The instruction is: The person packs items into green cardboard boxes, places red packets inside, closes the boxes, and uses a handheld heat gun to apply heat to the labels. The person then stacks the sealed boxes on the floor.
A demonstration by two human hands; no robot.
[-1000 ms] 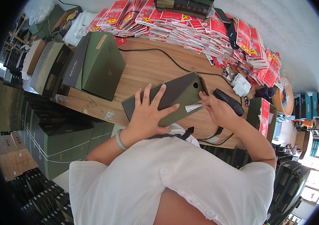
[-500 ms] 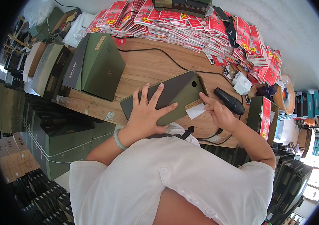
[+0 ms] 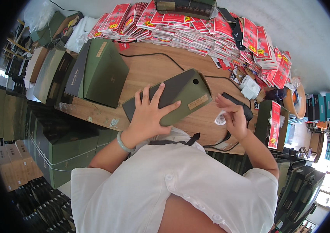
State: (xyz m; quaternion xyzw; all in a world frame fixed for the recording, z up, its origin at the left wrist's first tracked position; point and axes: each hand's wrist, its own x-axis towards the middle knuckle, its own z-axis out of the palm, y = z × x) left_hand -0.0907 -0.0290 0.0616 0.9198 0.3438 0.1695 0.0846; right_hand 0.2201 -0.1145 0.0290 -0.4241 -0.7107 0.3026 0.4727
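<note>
A shoe box [image 3: 180,91], olive green with a dark grey section and a round hole, lies slanted on the wooden table in front of me. Spread across its left part is my left hand [image 3: 146,112], fingers apart and pressing on the lid. A tan label [image 3: 198,101] is stuck near the box's right end. Just right of the box, my right hand [image 3: 233,116] pinches a curled white sticker [image 3: 220,118], apart from the box. Partly behind that hand lies a black hair-dryer-like tool [image 3: 246,111], its front hidden by my fingers.
Two green boxes [image 3: 106,73] stand stacked at the table's left. Red printed packets [image 3: 180,29] are piled along the back. A black cable [image 3: 153,53] crosses the table near a white adapter [image 3: 249,86]. An open green box [image 3: 268,120] with a red packet stands right.
My right hand has moved right, away from the box's end, taking the white sticker with it; the sticker has curled. The box has shifted slightly left under my left hand.
</note>
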